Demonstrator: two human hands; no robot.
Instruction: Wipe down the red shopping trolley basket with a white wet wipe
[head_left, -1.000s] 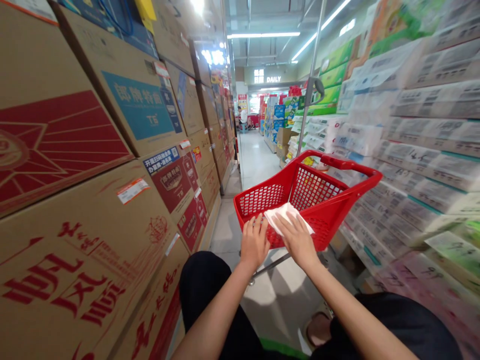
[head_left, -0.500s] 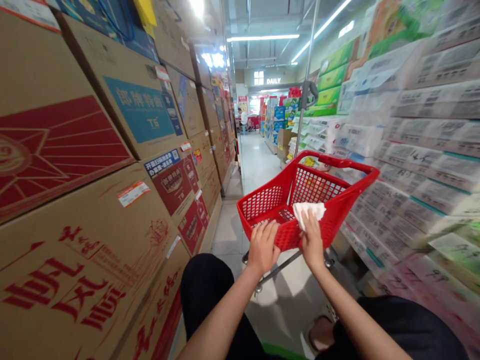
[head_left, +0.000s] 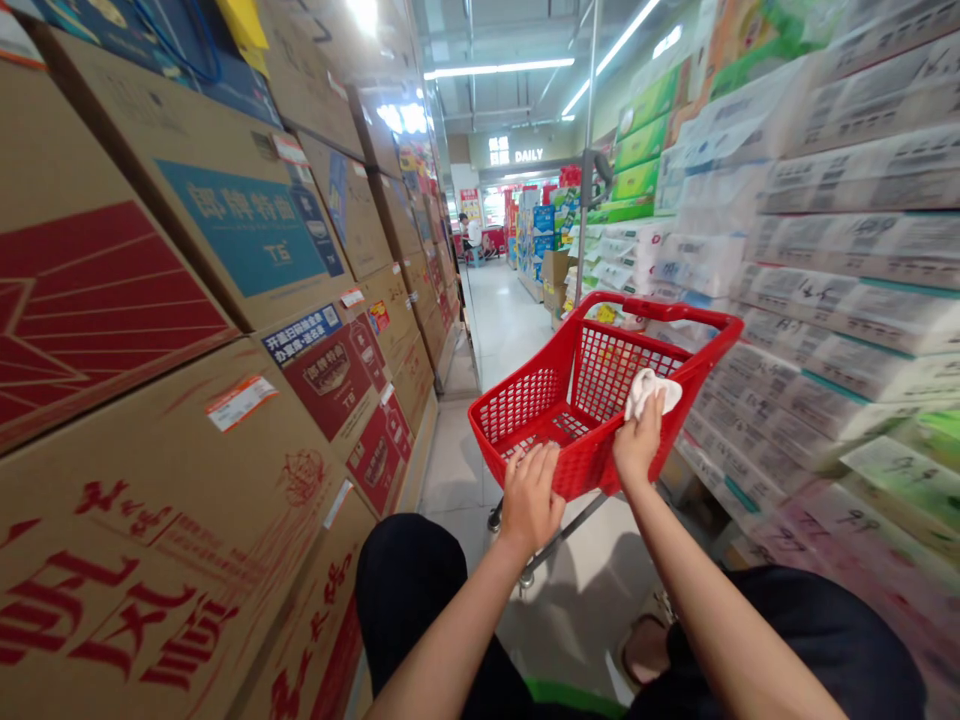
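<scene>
A red plastic shopping cart [head_left: 600, 455] with a lattice basket stands before me, turned side-on. My left hand [head_left: 531, 497] grips the near rim of its basket, the fingers curled over the edge. In my right hand [head_left: 639, 445] is a bunched white cloth [head_left: 651, 394], pressed against the upper side of the cart below the handle [head_left: 660, 310]. Part of the cloth is hidden by my fingers. Inside the basket only the red grid floor shows.
Stacked cardboard cartons [head_left: 150, 500] wall in the left side. Piled packs in plastic wrap [head_left: 847, 280] line the right. A metal pole [head_left: 587, 150] rises behind the cart. Down the aisle [head_left: 502, 310] a person [head_left: 472, 235] sits far off.
My right hand has moved to the right and slightly up along the cart's side with the cloth, which is now more bunched. My left hand stays on the rim. The view has shifted slightly.
</scene>
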